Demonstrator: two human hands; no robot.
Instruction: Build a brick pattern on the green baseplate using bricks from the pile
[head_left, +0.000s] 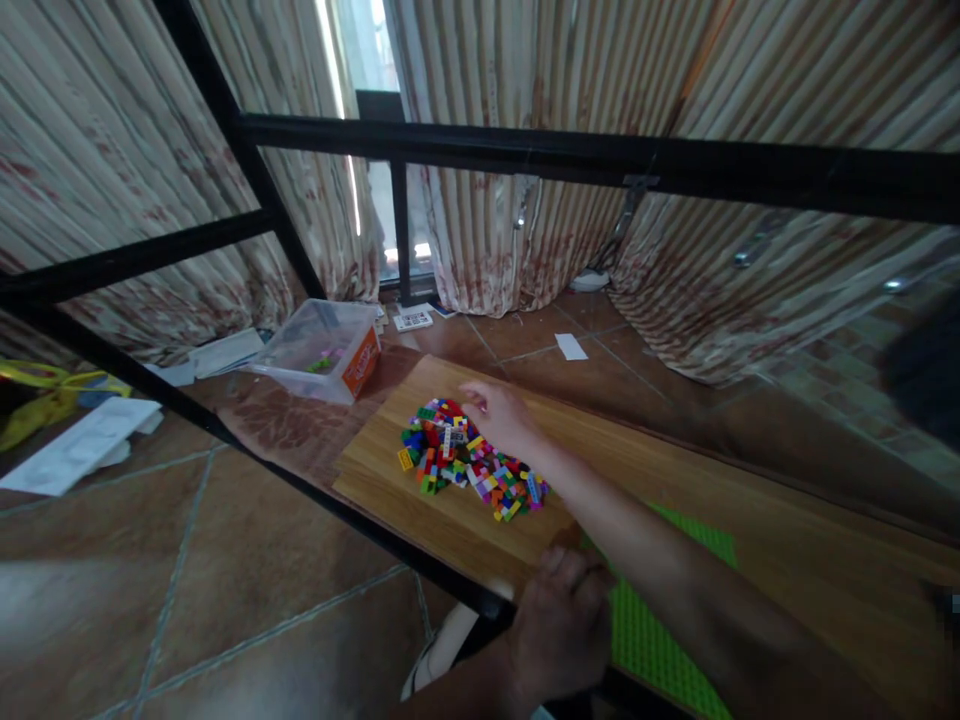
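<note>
A heap of small coloured bricks (461,460) lies near the left end of a wooden table top (750,500). My right hand (501,412) reaches across the table and rests on the far side of the heap, fingers curled among the bricks; whether it holds one is hidden. My left hand (561,625) sits closed at the table's near edge, touching the corner of a green studded baseplate (652,640). My right forearm crosses above the baseplate.
A clear plastic box (319,350) with an orange label stands on the tiled floor beyond the table's left end. A black metal frame (525,150) surrounds the table. Striped curtains hang behind. Papers (82,445) and a yellow strap (37,395) lie at the left.
</note>
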